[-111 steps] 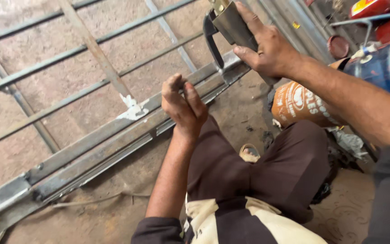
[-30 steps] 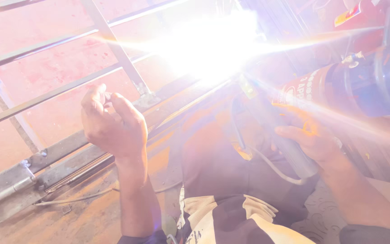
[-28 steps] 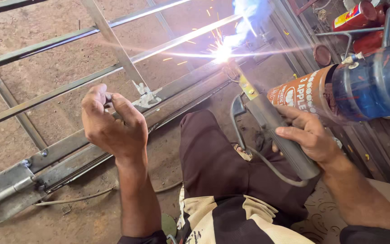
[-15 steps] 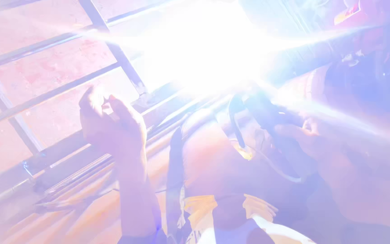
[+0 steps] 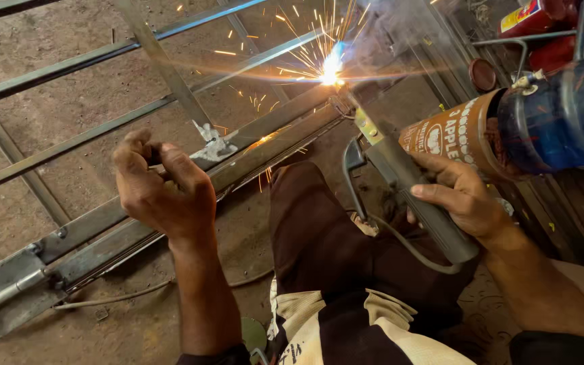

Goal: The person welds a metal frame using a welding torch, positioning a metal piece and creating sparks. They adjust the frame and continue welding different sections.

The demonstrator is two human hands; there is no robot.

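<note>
1. Nearest: dark brown trousers and a cream-and-brown shirt hem along the bottom edge, knee bent up between the two arms.
2. Right hand wrapped tight round the grey handle of a welding holder, fingers curled over the top, thumb along the side. Cable looping off the handle's lower end, over the trousers.
3. Left hand raised over the frame, fingers curled in nearly shut. Something small and dark pinched near the thumb, can't tell what.
4. Just beyond the left hand: steel frame lying on the dirt floor, running diagonally from lower left to upper right. Pale rough weld blob where an upright bar meets it.
5. Right side, right behind the holder: orange-brown can lying on its side, butted up against a blue cylinder.
6. Rod angling up from the holder to the frame.
7. Farthest: bright arc at the rod tip on the frame, sparks flying outward, a bit of smoke drifting above. Red cans in the top right corner.
</note>
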